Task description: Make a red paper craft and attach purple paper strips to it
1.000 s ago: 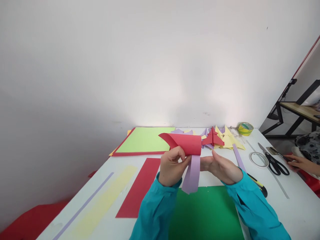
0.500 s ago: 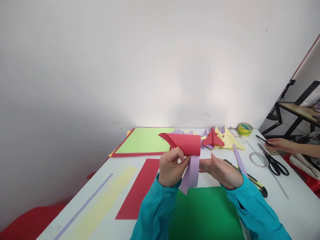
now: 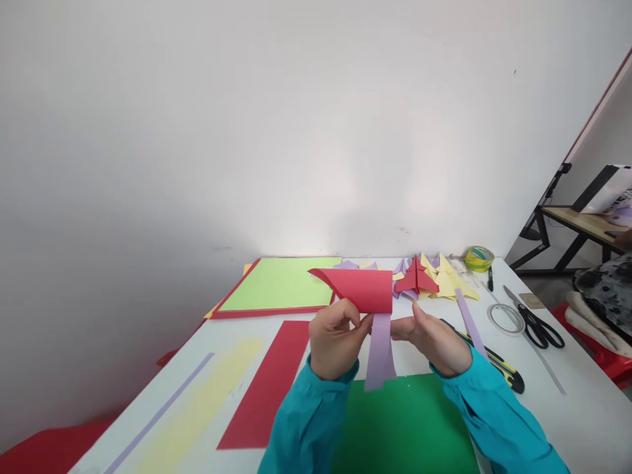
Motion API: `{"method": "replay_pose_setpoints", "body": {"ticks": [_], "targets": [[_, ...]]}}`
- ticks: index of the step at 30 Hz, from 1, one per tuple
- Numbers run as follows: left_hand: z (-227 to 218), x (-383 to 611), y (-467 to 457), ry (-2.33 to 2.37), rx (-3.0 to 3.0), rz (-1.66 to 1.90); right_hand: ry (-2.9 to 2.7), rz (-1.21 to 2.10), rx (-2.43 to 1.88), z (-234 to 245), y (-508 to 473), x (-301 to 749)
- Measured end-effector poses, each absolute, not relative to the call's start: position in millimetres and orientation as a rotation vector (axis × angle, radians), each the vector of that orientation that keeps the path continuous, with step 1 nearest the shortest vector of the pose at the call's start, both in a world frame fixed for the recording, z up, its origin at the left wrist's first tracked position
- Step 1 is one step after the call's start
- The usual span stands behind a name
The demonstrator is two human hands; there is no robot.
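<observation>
My left hand pinches the lower edge of a curled red paper held above the table. A purple paper strip hangs down from under the red paper, between my two hands. My right hand holds the right side of that bundle, thumb up and fingers curled toward the strip. Both sleeves are teal. A green sheet lies on the table right under my wrists.
On the white table lie a red strip, a yellow strip, a light-green sheet, folded paper planes, a tape roll, a clear tape ring, scissors and a utility knife.
The purple strip now hangs straighter between my hands. Another person's hand at the right, near the scissors earlier, has left the view. The camera shifted slightly.
</observation>
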State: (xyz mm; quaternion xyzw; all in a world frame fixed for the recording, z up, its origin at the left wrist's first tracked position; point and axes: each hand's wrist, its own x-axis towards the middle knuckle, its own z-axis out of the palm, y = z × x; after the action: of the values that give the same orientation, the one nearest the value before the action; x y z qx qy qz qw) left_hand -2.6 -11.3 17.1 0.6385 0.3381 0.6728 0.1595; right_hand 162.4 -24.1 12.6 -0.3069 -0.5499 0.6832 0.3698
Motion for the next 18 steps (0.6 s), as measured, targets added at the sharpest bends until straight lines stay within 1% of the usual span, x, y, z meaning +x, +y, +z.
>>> {"method": "replay_pose_setpoints", "body": {"ticks": [7,10,14,16,18], "targets": [[8,-5,-12,1.094,1.722,2.093,-1.268,1.918,-0.739,-16,-7,154],[10,-7,-15,1.06,1.655,2.155,-1.212,1.926,-0.859,-30,4,154],[16,-11,-20,1.035,1.625,2.265,-1.096,1.735,-1.165,-30,14,160],[15,-13,-20,1.081,1.648,2.211,-1.105,1.596,-1.135,-21,12,163],[14,-13,-18,1.1,1.647,2.095,-1.173,1.524,-0.956,-9,4,166]]}}
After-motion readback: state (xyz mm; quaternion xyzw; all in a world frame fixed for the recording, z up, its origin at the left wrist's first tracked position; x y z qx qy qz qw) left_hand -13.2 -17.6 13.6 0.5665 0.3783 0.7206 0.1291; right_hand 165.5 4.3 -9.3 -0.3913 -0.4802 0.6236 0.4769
